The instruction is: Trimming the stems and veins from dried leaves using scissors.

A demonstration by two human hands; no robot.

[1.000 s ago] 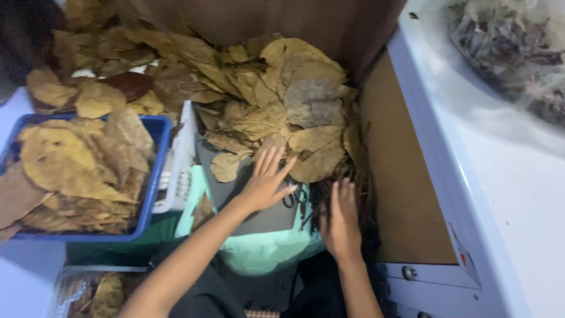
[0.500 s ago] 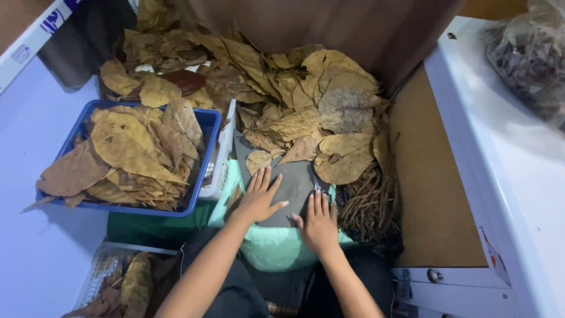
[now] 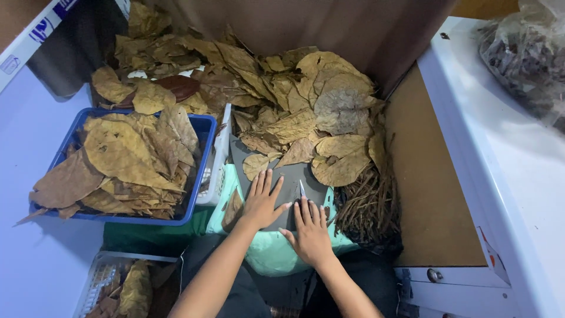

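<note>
Your left hand (image 3: 261, 206) lies flat, fingers (image 3: 263, 184) spread, on the grey board (image 3: 288, 176); it grips nothing. Your right hand (image 3: 310, 232) rests just beside it, palm down, fingers together; a small pale blade (image 3: 302, 189) pokes out past those fingertips, though I cannot tell whether you pinch it or it merely lies there. Just ahead of your left fingertips sits one small dry leaf (image 3: 257, 165) on the board, with the big leaf pile (image 3: 306, 112) beyond and a stem bundle (image 3: 368, 203) to the right of your right hand. The leaf looks feather-light, stiff and brittle, so it will likely crack if squeezed. Take it by the stalk end or lift it flat from beneath.
</note>
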